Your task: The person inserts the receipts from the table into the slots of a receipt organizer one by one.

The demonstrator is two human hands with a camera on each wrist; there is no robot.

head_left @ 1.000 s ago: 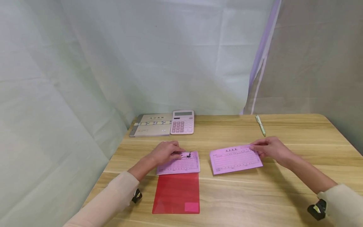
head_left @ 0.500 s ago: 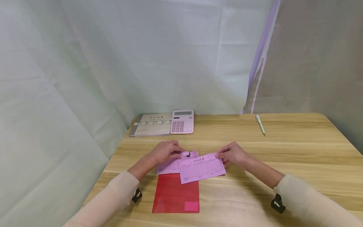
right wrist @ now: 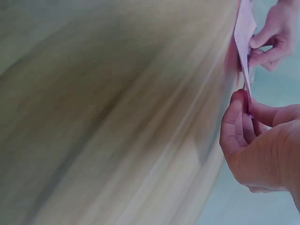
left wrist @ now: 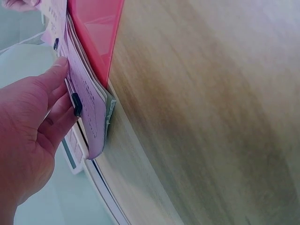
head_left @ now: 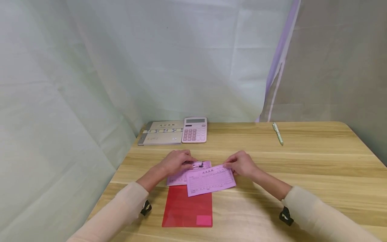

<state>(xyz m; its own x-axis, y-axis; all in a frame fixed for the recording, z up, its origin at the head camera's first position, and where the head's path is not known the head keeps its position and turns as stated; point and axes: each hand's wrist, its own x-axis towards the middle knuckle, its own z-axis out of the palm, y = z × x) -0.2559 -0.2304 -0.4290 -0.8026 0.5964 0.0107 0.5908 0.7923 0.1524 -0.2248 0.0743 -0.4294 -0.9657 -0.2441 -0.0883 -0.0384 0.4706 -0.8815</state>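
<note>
In the head view, a red see-through clipboard [head_left: 185, 205] lies on the table with a stack of pink printed forms [head_left: 176, 180] across its upper half. My left hand [head_left: 176, 162] grips the metal clip [head_left: 198, 164] at the board's top edge. In the left wrist view, the thumb [left wrist: 57, 70] lies over the stack's top edge, the fingers behind. My right hand [head_left: 243, 164] pinches a pink form [head_left: 210, 181] by its upper right corner. That form is tilted and overlaps the stack and the board. In the right wrist view, thumb and fingers meet on the paper's edge.
At the back left of the wooden table [head_left: 317, 174] lie a beige booklet [head_left: 163, 137] and a pink calculator [head_left: 195, 130], side by side. A pen [head_left: 277, 133] lies at the back right. Pale curtains [head_left: 187, 60] hang behind the table.
My right hand has brought the pink form leftward from the bare table to over the clipboard, slowing in the last half second. The left hand has stayed at the clip.
</note>
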